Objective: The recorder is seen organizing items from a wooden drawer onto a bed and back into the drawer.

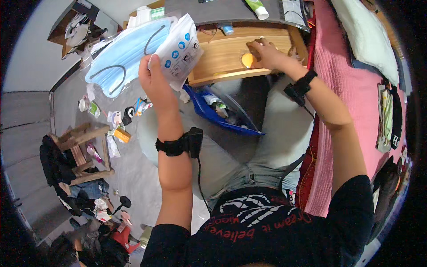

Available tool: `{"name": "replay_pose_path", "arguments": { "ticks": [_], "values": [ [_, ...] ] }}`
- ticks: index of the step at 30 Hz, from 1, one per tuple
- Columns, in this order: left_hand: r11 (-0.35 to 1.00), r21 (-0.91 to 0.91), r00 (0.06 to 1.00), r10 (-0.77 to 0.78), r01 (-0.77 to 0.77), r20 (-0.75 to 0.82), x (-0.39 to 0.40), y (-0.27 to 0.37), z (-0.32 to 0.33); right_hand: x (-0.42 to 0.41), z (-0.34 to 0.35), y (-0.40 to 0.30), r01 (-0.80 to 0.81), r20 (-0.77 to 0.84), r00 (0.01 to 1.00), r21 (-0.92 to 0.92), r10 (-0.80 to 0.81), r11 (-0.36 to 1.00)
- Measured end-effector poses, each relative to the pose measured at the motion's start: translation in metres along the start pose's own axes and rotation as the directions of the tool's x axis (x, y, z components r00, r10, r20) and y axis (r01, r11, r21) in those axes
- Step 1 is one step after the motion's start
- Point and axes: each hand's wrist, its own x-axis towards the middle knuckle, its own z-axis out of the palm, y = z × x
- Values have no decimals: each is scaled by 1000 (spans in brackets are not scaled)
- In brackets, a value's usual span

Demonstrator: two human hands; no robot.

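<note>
My left hand [154,78] grips a clear plastic pack of blue face masks [128,55] by its printed white end [181,53], holding it up left of an open wooden drawer [223,55]. Grey ear loops show on the masks. Inside the drawer, at its right part, is my right hand [268,55], fingers bent down; whether it grips anything is not clear. A yellow-orange item in clear wrapping [248,60] lies against its thumb side. A small blue-and-white item [227,29] sits at the drawer's back.
Below the drawer, between my legs, an opened blue bag [217,116] holds small waste. A green-and-white tube [257,9] lies on the grey tabletop [220,11]. A bed with a pink cover [353,86] borders the right side. Left on the floor are a wooden stool [83,143] and scattered packets.
</note>
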Motion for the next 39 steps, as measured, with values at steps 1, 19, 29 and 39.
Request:
{"name": "replay_pose_path", "arguments": {
  "ticks": [1,19,29,39],
  "values": [
    [999,-36,1000,-4,4,8,0,-1,2,3,0,-4,6,17,1000,40,-6,999],
    [999,-25,998,-25,24,-66,-2,2,-1,-56,-71,-18,-230,155,969,850,192,474],
    [999,-6,999,-37,37,-27,1,-8,4,-99,-108,-64,419,-806,590,353,45,837],
    [998,38,986,59,-54,-153,3,5,2,-54,-59,-87,379,-447,830,891,334,249]
  ]
}}
